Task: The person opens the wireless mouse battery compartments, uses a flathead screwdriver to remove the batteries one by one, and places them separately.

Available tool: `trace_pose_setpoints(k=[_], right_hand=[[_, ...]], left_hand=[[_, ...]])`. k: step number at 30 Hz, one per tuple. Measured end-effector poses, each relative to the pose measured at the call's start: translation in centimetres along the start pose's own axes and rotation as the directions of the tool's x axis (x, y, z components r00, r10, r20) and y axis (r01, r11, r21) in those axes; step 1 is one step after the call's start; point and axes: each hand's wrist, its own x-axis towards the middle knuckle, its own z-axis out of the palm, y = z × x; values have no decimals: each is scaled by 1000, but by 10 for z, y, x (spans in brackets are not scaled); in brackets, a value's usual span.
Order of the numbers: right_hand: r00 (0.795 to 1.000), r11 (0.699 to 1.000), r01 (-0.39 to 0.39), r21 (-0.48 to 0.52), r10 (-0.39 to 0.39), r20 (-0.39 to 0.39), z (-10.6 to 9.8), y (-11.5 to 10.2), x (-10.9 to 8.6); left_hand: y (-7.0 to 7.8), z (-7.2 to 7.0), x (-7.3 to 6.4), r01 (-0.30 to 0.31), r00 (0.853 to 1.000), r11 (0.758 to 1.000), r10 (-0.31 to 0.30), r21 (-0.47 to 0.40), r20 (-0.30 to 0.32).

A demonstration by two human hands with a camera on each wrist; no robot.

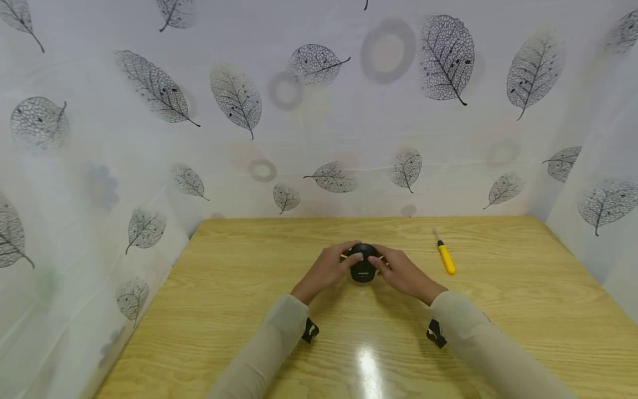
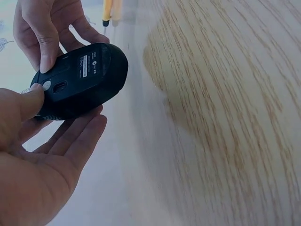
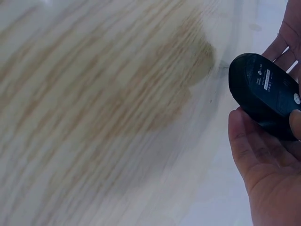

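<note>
Nearest, along the bottom of the head view, two pale sleeves (image 1: 254, 354) reached inward, with a black fitting (image 1: 310, 331) showing under the left cuff. Beyond them, a little right of centre and below the frame's middle, the left hand (image 1: 326, 271) and the right hand (image 1: 406, 274) held a black computer mouse (image 1: 363, 271) from either side. Both were curled only as wide as its body required, thumbs on the upturned underside, fingers around and beneath. In the left wrist view the mouse sat at upper left, its label (image 2: 84, 67) showing, the left thumb at or just beside a pale round spot (image 2: 46, 85).

Uneven thumb pressure could, I judged, have tipped the smooth shell from the fingers and dropped it on the table (image 1: 239, 266); pressing too hard might have strained the casing.

Farther off, right of centre, a yellow-handled screwdriver (image 1: 447, 259) lay with its blade toward the far edge; a careless sweep of the right arm could have set it rolling. Farthest, a leaf-printed sheet (image 1: 349, 122) filled the upper frame.
</note>
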Motion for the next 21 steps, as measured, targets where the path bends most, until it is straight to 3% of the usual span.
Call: trace_pose_setpoints(k=[9,21], right_hand=[[999,999,-31,28,32,-13,3,1,-1],[997,996,-65,61,66,-25,5,-4,-1]], left_hand=[[-2,2,2,-15,1000,1000,15,-10,0],[-3,3,2,49,999,999,-49,-17,10]])
